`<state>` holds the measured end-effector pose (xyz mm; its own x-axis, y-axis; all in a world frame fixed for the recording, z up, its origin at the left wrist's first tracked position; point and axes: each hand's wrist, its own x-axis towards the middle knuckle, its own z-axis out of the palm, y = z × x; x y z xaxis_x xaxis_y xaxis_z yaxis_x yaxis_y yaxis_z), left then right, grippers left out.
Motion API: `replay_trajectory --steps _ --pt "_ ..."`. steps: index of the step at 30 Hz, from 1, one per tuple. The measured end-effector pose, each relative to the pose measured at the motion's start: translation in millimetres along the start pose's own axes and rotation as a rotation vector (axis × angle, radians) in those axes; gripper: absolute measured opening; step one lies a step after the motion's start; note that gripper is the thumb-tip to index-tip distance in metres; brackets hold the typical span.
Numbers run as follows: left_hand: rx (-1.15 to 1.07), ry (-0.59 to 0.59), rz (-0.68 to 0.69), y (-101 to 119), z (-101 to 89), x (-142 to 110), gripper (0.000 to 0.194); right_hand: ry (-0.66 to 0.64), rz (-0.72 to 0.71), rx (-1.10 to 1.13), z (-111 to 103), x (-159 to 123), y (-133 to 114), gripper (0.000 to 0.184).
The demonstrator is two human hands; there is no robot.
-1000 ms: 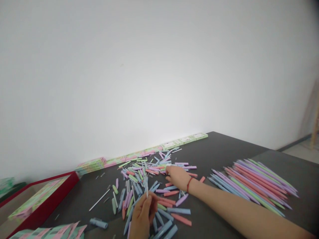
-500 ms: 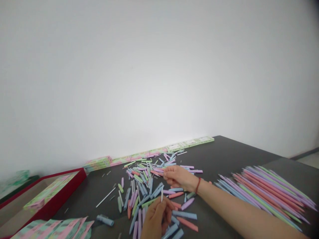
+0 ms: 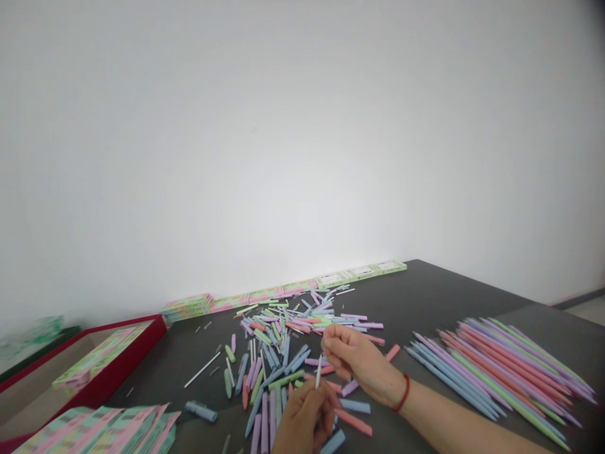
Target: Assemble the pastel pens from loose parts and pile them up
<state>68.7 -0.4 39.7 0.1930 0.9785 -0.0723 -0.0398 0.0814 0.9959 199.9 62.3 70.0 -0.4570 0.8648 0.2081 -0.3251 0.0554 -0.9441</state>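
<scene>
My left hand [image 3: 305,421] sits at the bottom edge, fingers pinched round a thin white pen refill [image 3: 318,372] that points up. My right hand [image 3: 355,356], a red string on its wrist, hovers just right of the refill's tip with fingers curled; what they hold, if anything, is hidden. Both hands are over a scattered heap of pastel pen barrels and caps [image 3: 283,340] in blue, pink, green and purple on the dark table [image 3: 425,296].
A row of assembled pastel pens [image 3: 501,366] lies at the right. A red tray [image 3: 118,372] with printed cards stands at the left, more cards [image 3: 108,432] fan out at bottom left, and flat boxes [image 3: 283,290] line the white wall. A loose refill [image 3: 203,369] lies left of the heap.
My right hand has drawn back from the far part of the heap toward my left hand. The left hand with the refill has shifted right, and the view has panned slightly.
</scene>
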Motion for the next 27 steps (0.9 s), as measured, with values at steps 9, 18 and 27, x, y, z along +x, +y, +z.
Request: replay_trajectory --steps 9,18,27 --pt "-0.051 0.011 0.001 0.8 2.5 -1.2 0.027 -0.036 -0.006 -0.076 2.1 -5.0 10.6 0.023" --pt "-0.018 -0.052 -0.005 -6.0 -2.0 5.2 0.029 0.029 -0.050 -0.051 1.2 -5.0 7.6 0.022" --pt "-0.088 -0.002 -0.039 -3.4 2.1 6.0 0.027 -0.007 -0.041 -0.178 6.7 -10.5 10.7 0.029"
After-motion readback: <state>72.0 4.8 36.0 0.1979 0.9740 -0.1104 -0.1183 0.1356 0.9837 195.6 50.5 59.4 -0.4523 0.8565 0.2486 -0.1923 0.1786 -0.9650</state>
